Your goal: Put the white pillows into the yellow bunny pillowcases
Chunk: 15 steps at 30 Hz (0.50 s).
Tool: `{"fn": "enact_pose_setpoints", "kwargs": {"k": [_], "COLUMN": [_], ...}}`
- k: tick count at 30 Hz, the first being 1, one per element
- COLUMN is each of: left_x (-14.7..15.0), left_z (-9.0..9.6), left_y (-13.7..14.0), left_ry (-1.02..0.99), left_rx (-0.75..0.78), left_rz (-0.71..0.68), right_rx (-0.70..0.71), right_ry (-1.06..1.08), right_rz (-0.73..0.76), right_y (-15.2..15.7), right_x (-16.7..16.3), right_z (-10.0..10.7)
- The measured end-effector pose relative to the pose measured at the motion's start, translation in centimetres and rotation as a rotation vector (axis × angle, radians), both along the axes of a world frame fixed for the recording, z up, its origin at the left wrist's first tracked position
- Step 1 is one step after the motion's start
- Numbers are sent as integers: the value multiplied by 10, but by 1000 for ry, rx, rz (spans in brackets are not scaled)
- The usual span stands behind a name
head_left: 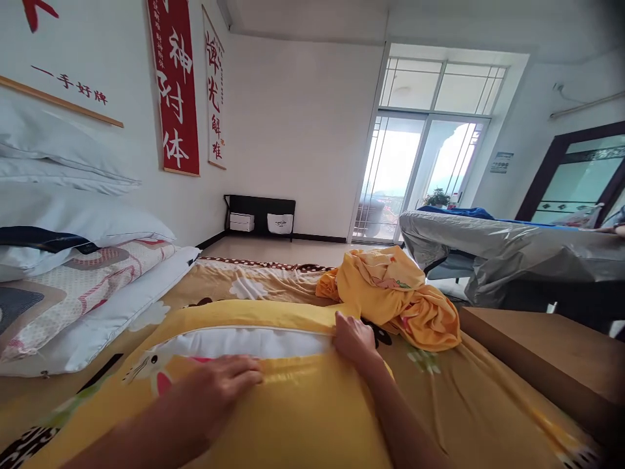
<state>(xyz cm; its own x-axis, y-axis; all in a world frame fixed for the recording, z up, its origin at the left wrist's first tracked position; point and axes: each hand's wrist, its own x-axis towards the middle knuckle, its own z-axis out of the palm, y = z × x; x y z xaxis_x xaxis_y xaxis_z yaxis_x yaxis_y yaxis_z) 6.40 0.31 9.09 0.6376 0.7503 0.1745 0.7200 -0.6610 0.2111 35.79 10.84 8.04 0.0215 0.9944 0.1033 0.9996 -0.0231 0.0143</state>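
A yellow pillowcase with a printed rabbit-like face lies in front of me. Its long opening shows a white pillow inside. My left hand is on the near edge of the opening, fingers curled together on the cloth and thumb hidden. At the right end of the opening, my right hand is closed on the pillowcase's edge. Just beyond that hand lies a crumpled orange-yellow cloth with printed figures.
Several white and patterned pillows are stacked at the left. Under everything spreads a brown patterned sheet. A cardboard box borders the right side. Farther back stands a table under plastic sheeting; part of a person shows at the right edge.
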Motion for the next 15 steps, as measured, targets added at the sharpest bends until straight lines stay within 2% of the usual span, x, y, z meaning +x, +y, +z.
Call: {"fn": "enact_pose_setpoints", "kwargs": {"k": [4,6,10,12,15], "left_x": [119,157,187,193,207], "left_z": [-7,-16,-34,-37,-34], "left_y": [57,85,119,129,144], "left_ry": [47,39,53,207,403], "left_rx": [-1,7,-113,-221,-319], "left_rz": [-309,-347,-213,-182,-206], "right_rx": [116,244,417,463,605], "right_ry": [47,128,273,326,454], "right_rz": [-75,-121,-154,-129,-101], "right_y": [-1,-3,5,11,16], "right_x": [27,38,54,60,70], "right_z": [2,-3,-25,-35,-42]}}
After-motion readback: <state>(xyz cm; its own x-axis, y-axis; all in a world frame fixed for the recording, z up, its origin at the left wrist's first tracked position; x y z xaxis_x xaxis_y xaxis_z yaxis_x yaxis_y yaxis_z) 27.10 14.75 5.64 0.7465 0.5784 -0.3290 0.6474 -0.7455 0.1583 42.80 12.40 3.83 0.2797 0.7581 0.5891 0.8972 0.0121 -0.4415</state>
